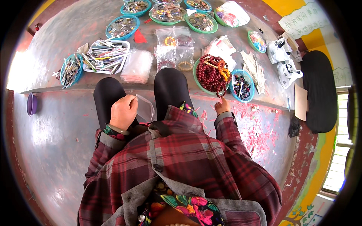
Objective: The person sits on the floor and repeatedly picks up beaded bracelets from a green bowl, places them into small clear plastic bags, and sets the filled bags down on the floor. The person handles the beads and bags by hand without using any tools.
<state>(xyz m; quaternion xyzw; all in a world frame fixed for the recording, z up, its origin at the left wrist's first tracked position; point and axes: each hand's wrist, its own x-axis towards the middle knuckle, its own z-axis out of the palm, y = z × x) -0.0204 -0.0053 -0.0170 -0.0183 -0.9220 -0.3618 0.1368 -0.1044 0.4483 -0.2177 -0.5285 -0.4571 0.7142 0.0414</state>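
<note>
My left hand (123, 112) is closed in a pinch on the top edge of a clear plastic bag (146, 108), which hangs over my lap between my knees. My right hand (223, 106) reaches to the front of a green basket (197, 78), its fingers at the lower end of a strand of dark red beads (221, 94) drooping over the rim. A heap of dark red bead bracelets (211, 73) fills that basket, with some orange and yellow beads (225, 71) among them. Flat clear bags (136, 66) lie stacked beyond my left knee.
Bagged bracelets (185, 66) lie ahead of my knees. A white tray of pens (106, 56) and a blue basket of pens (71, 71) stand left. Right are a blue basket of dark small items (242, 86) and white bags (288, 73). Red scraps (260, 130) litter the floor.
</note>
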